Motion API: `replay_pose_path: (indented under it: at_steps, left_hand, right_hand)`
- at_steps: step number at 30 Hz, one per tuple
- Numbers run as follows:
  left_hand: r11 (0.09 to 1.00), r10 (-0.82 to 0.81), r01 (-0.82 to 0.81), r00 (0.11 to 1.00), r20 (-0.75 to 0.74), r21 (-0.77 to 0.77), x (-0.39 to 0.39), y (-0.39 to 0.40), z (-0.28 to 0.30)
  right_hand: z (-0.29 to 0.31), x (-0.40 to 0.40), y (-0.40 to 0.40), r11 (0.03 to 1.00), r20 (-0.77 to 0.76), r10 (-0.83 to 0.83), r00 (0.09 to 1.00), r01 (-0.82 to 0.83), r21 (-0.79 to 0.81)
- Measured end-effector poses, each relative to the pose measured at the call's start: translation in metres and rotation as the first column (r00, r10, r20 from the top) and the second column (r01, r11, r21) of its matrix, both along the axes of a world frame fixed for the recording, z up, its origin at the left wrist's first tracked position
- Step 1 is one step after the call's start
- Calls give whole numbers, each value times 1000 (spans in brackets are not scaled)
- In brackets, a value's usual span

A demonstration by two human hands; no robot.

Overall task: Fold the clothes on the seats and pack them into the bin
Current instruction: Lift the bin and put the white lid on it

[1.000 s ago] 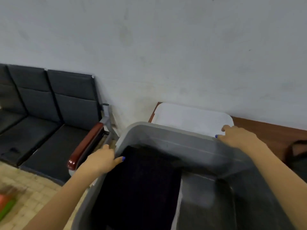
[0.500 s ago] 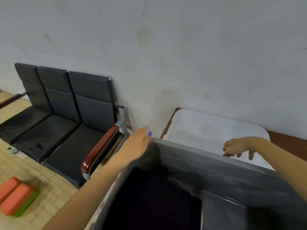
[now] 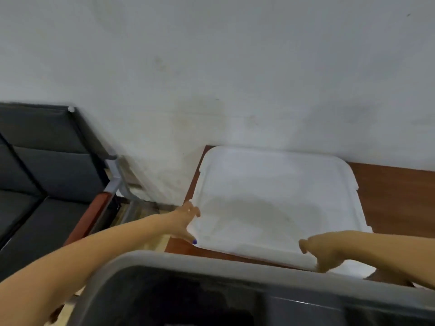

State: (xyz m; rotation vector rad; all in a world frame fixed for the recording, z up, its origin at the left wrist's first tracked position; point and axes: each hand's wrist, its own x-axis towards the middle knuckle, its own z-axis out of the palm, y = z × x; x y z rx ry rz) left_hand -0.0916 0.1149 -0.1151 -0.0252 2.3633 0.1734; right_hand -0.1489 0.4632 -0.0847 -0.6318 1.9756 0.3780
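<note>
Beyond the bin [image 3: 211, 262], our left hand [image 3: 186, 220] and right hand [image 3: 317, 250] each grasp the white lid [image 3: 270, 198] on the counter [image 3: 395, 196].

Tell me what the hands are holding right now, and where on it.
Both grip the white lid: the left hand at its near-left corner, the right hand on its near edge towards the right.
</note>
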Motion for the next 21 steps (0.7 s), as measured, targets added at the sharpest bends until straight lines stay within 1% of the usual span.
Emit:
replay_pose_path:
  at_steps: [1,2,3,5,7,8,10,11,13,15,16,18,19,21]
  left_hand:
    - [979,-202,198,975,-94,-59,8,2,-9]
    - [932,-357,342,924,-139,-120,17,5,-16]
    - [891,-445,420,883,-149,-172,22,5,-26]
    - [852,-502,450,848,-170,-268,26,4,-40]
    - [800,-562,486,812,-157,-353,24,1,-46]
    - [756,-616,531,775,-140,-383,22,1,-48]
    - [636,-731,638,678,-75,-434,16,5,-43]
    - [593,-765,669,642,-55,-448,14,6,-40]
    - [574,-787,684,612,-74,-451,13,8,-35]
    - [591,-789,694,604,-114,-412,12,6,-27]
    - [601,-795,715,582,-172,-358,12,4,-24]
    - [592,-794,767,505,-337,-246,15,2,-11]
    - [595,-782,776,496,-378,-212,16,1,-3]
    - [582,-782,791,479,-398,-192,16,-2,10]
  right_hand:
    - [-9,2,0,1000,-19,19,1000,-19,-17]
    - [-18,4,0,999,-38,30,999,-31,-29]
    - [-25,5,-1,999,-54,33,998,-35,-41]
    - [-34,5,-1,998,-62,7,998,-10,-58]
    - [-37,2,-2,997,-36,-45,998,42,-70]
    - [-36,-1,-2,995,-27,-66,997,64,-76]
    - [-33,-6,-4,991,-18,-104,994,102,-91]
    - [-32,-8,-5,988,-22,-121,992,118,-99]
    - [-27,-11,-7,984,-51,-132,990,124,-128]
    - [-21,-15,-8,982,-100,-125,987,108,-153]
    - [-19,-16,-8,981,-113,-125,986,105,-162]
    - [-15,-17,-4,979,-117,-128,985,107,-175]
    - [-15,-17,-2,976,-114,-133,985,110,-185]
    - [-16,-11,2,974,-126,-123,984,95,-207]
